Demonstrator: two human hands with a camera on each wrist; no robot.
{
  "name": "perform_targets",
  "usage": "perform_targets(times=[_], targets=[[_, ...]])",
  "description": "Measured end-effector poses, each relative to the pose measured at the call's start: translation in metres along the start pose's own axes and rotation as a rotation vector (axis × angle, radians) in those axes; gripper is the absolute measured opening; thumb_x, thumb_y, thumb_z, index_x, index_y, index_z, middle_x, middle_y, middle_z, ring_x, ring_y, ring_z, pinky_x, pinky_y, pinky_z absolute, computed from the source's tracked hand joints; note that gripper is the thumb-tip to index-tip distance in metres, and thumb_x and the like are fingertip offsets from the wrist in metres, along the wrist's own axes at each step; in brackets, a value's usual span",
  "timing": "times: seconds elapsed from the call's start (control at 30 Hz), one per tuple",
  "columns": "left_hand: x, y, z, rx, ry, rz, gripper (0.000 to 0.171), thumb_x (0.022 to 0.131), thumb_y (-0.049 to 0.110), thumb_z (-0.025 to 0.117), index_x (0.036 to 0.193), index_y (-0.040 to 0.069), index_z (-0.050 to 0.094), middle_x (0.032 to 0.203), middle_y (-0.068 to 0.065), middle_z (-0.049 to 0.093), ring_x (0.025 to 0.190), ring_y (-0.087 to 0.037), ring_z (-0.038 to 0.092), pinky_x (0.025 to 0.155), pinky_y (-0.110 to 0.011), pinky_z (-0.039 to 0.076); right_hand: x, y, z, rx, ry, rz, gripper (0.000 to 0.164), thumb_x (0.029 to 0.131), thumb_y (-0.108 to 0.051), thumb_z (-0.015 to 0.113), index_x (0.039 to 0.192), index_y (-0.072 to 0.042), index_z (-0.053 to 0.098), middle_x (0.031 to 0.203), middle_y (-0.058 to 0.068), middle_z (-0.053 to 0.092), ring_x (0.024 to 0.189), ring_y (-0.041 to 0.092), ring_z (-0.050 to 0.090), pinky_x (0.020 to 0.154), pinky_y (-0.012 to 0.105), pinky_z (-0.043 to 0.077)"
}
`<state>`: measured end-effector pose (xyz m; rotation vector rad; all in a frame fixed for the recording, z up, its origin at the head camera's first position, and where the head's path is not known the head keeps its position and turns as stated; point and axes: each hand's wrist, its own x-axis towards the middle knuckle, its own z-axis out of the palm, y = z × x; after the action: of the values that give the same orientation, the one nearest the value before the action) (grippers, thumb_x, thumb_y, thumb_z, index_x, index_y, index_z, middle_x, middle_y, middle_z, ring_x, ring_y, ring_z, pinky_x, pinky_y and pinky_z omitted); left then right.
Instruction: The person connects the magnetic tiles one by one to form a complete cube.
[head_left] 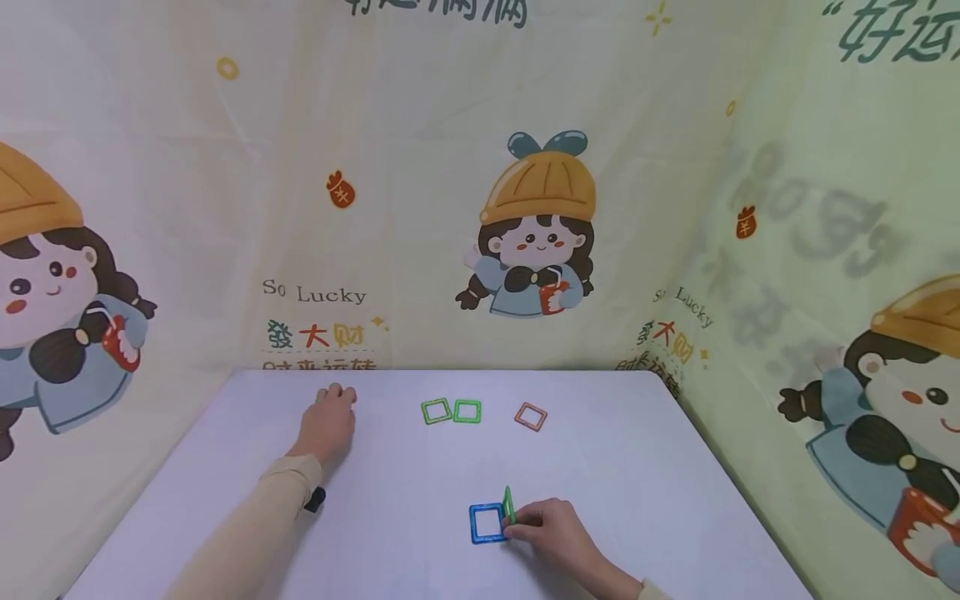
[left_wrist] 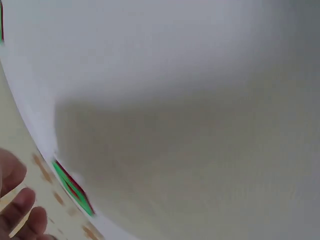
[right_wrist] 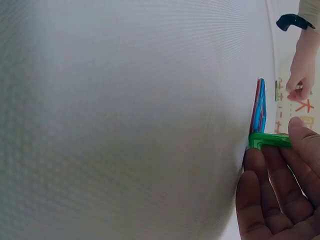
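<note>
Your right hand (head_left: pixel 558 533) pinches green frame (head_left: pixel 510 507) upright against blue frame (head_left: pixel 489 540), left hand (head_left: pixel 327 423) loose, empty; likely joining, so next align edges.

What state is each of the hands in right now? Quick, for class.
Left hand: open, fingers loosely bent, nothing visibly held.
Right hand: closed, pinching an upright green frame.

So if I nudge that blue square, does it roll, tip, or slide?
The blue square would probably slide rather than roll or tip, since it lies flat on the table. It looks light, a thin frame around a see-through middle. Pushed rightward, it might catch the green piece that the right hand holds upright at its edge.
</note>
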<state>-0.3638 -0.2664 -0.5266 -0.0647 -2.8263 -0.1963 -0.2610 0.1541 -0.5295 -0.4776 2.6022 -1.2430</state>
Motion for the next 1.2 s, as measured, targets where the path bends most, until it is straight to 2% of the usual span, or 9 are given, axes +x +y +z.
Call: perform_targets(times=[0.13, 0.27, 0.4, 0.53, 0.67, 0.87, 1.03, 1.2], targets=[[0.002, -0.02, -0.002, 0.064, 0.032, -0.047, 0.027, 0.093, 0.0, 0.063, 0.118, -0.01, 0.059, 0.106, -0.029, 0.058, 0.093, -0.043, 0.057, 0.064, -0.053, 0.054, 0.001, 0.003, 0.001, 0.016, -0.002, 0.003, 0.01, 0.086, -0.024, 0.084, 0.092, -0.015, 0.083, 0.087, -0.008, 0.078, 0.078, 0.005, 0.058, 0.068, 0.021, 0.045], [-0.003, -0.029, -0.007, 0.067, -0.042, -0.092, 0.03, 0.095, 0.002, 0.06, 0.121, -0.012, 0.06, 0.106, -0.032, 0.059, 0.094, -0.046, 0.057, 0.067, -0.056, 0.054, 0.001, 0.003, 0.002, 0.03, -0.01, 0.011, 0.01, 0.086, -0.023, 0.084, 0.091, -0.015, 0.083, 0.087, -0.007, 0.078, 0.076, 0.005, 0.058, 0.066, 0.02, 0.046], [-0.007, -0.032, -0.01, 0.048, -0.128, -0.116, 0.031, 0.099, 0.005, 0.056, 0.125, -0.01, 0.059, 0.105, -0.032, 0.059, 0.095, -0.047, 0.057, 0.069, -0.057, 0.054, 0.001, 0.003, 0.001, 0.031, -0.01, 0.012, 0.01, 0.085, -0.023, 0.084, 0.091, -0.014, 0.083, 0.086, -0.007, 0.078, 0.076, 0.005, 0.059, 0.067, 0.021, 0.047], [-0.007, -0.034, -0.008, 0.044, -0.148, -0.12, 0.033, 0.099, 0.007, 0.06, 0.129, -0.006, 0.059, 0.105, -0.031, 0.059, 0.096, -0.046, 0.058, 0.07, -0.056, 0.054, 0.003, 0.003, 0.0, 0.018, -0.002, 0.008, 0.011, 0.085, -0.024, 0.085, 0.091, -0.014, 0.084, 0.086, -0.007, 0.079, 0.078, 0.004, 0.06, 0.069, 0.021, 0.047], [-0.007, -0.035, -0.002, 0.038, -0.146, -0.108, 0.028, 0.097, 0.009, 0.067, 0.122, -0.001, 0.061, 0.099, -0.029, 0.057, 0.091, -0.043, 0.057, 0.066, -0.052, 0.053, 0.004, 0.003, -0.001, 0.013, -0.008, 0.028, 0.011, 0.085, -0.024, 0.085, 0.091, -0.014, 0.084, 0.087, -0.006, 0.078, 0.078, 0.006, 0.059, 0.068, 0.021, 0.047], [-0.011, -0.037, 0.0, 0.013, -0.137, -0.091, 0.022, 0.098, 0.012, 0.067, 0.116, 0.001, 0.06, 0.091, -0.025, 0.053, 0.085, -0.041, 0.056, 0.062, -0.051, 0.05, 0.003, 0.002, 0.0, 0.013, -0.004, 0.046, 0.011, 0.084, -0.023, 0.085, 0.091, -0.014, 0.084, 0.085, -0.006, 0.078, 0.076, 0.009, 0.057, 0.066, 0.021, 0.045], [-0.01, -0.033, -0.001, 0.071, -0.128, -0.021, 0.025, 0.098, 0.011, 0.067, 0.121, 0.003, 0.061, 0.092, -0.024, 0.054, 0.085, -0.04, 0.058, 0.064, -0.052, 0.052, 0.003, 0.002, -0.001, 0.002, -0.003, 0.05, 0.012, 0.085, -0.025, 0.085, 0.092, -0.016, 0.084, 0.087, -0.006, 0.078, 0.078, 0.009, 0.057, 0.068, 0.022, 0.046], [-0.009, -0.029, -0.004, 0.136, -0.1, 0.055, 0.025, 0.097, 0.01, 0.069, 0.12, 0.004, 0.063, 0.093, -0.022, 0.056, 0.082, -0.037, 0.059, 0.06, -0.049, 0.052, 0.003, 0.004, -0.002, -0.001, -0.004, 0.034, 0.013, 0.084, -0.025, 0.085, 0.092, -0.016, 0.084, 0.087, -0.005, 0.079, 0.081, 0.007, 0.059, 0.07, 0.022, 0.046]])
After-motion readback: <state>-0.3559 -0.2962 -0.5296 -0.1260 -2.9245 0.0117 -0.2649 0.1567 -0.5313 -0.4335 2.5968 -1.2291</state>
